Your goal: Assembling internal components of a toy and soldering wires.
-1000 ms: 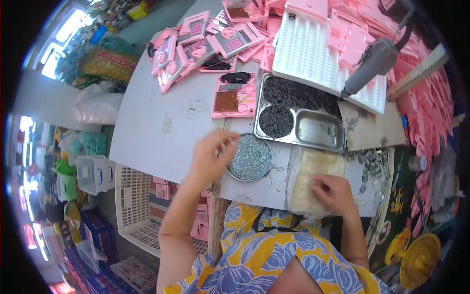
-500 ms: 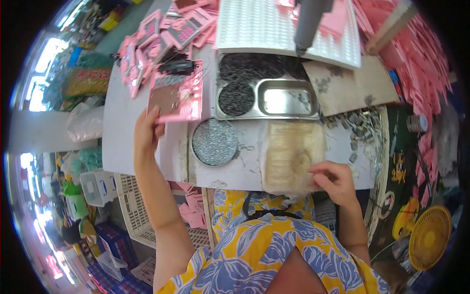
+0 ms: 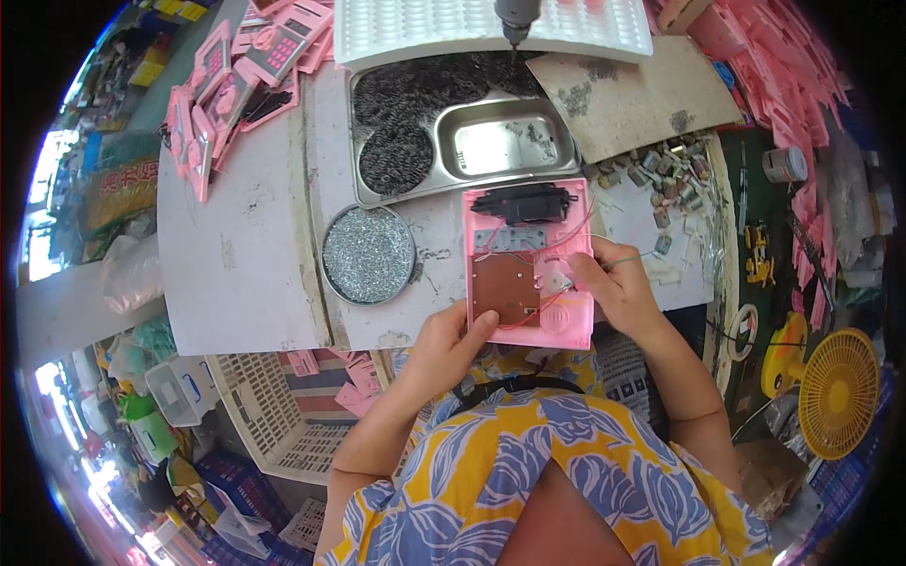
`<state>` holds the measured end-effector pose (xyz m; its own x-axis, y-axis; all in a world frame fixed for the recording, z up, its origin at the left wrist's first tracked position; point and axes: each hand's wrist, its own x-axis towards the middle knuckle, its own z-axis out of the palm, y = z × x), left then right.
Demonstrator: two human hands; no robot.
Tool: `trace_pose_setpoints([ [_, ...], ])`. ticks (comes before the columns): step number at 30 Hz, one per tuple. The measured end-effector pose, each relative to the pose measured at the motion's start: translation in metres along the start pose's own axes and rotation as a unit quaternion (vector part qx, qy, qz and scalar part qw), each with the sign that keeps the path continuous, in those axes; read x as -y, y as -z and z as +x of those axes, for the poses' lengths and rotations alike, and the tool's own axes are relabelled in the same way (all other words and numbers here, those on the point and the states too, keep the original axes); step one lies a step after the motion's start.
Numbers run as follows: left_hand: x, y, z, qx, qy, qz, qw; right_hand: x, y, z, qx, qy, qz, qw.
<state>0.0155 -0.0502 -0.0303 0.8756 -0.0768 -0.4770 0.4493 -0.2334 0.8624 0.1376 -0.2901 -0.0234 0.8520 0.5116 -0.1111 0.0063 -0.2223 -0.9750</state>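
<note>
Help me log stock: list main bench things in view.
Casing: one, pink, in hands
Other casings: several, pink, upper left
Panels: many, pink, upper right
Dimpled tray: one, white, top
Tool: one, grey, top
Metal tray: one, silver, beyond casing
Bits: many, black, in metal tray
Dish: one, grey, centre left
Pieces: many, silver, in dish
Board: one, beige, right
Table: one, white, centre
Left hand: one, bare, on casing
Right hand: one, bare, on casing

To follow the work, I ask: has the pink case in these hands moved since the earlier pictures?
Yes, to the right and nearer. The pink case was beyond the round dish, to its left; now it is on its right.
</note>
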Motion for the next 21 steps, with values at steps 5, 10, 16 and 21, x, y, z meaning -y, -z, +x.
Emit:
trace_pose_setpoints([
  [5,-0.040,0.010,0.015,-0.019,-0.002,0.349,0.937,-0.004,0.022,0.001,-0.090,0.037,-0.361,0.927],
  [10,-0.033,0.000,0.021,-0.122,-0.245,0.339,0.900,-0.019,0.035,0.019,-0.074,-0.037,-0.341,0.936],
  [16,-0.011,-0.010,0.024,-0.053,-0.352,0.346,0.868,-0.007,0.033,0.024,-0.052,-0.063,-0.324,0.943],
  [21,-0.026,-0.017,0.026,-0.064,-0.340,0.335,0.876,-0.015,0.033,0.013,-0.118,-0.007,-0.238,0.964],
])
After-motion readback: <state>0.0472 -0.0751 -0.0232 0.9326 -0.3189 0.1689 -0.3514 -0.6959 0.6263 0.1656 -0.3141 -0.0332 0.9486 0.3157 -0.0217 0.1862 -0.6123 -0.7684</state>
